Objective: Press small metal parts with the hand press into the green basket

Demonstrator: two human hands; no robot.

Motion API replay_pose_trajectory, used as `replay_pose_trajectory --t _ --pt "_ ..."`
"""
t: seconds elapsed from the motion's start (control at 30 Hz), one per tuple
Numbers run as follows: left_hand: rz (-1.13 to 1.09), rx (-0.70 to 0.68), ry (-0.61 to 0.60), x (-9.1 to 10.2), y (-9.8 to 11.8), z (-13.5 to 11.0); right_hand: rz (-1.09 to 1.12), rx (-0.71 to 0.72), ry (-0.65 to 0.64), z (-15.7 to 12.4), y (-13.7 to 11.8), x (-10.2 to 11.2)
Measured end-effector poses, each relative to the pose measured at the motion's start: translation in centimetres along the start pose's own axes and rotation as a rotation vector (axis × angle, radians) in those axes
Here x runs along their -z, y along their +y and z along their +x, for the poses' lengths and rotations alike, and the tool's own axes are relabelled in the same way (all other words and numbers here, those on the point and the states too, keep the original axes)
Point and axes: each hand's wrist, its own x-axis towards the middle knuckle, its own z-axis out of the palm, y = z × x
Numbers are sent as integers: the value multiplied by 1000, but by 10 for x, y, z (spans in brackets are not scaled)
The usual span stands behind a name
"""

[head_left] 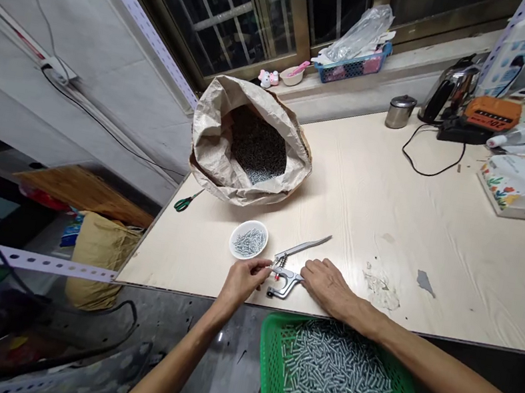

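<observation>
A small metal hand press (291,266) with a long raised lever stands near the front edge of the pale wooden table (390,219). My left hand (244,280) pinches a small metal piece at the jaws of the press. My right hand (326,283) rests beside the base of the press, its fingers curled against it. A white bowl (249,239) of small metal parts sits just behind my left hand. A green basket (272,374) full of several finished silver pieces lies on my lap below the table edge.
A large open paper sack (211,140) of dark metal parts stands behind the bowl. Green scissors (186,202) lie at the table's left edge. A kettle (451,89), a metal cup (401,111), a cable and packets (523,185) crowd the far right.
</observation>
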Motion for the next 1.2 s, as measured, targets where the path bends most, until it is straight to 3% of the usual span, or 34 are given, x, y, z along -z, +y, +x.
replay_pose_trajectory --t 0.23,0.6,0.7,0.9,1.03,1.2 --pt "-178 41 35 -15 -14 -15 -123 154 156 -5 4 4" --pt "-64 44 44 -23 -22 -13 -118 168 154 -6 4 6" --pt "-33 78 -14 -21 -22 -7 -119 160 155 -5 6 6" --pt "4 303 -297 -12 -13 3 -129 125 104 -6 8 -4" --pt "27 426 -335 -12 -8 3 -81 64 14 -7 9 -4" --pt "-13 468 -320 -15 -8 1 39 6 -60 -3 28 15"
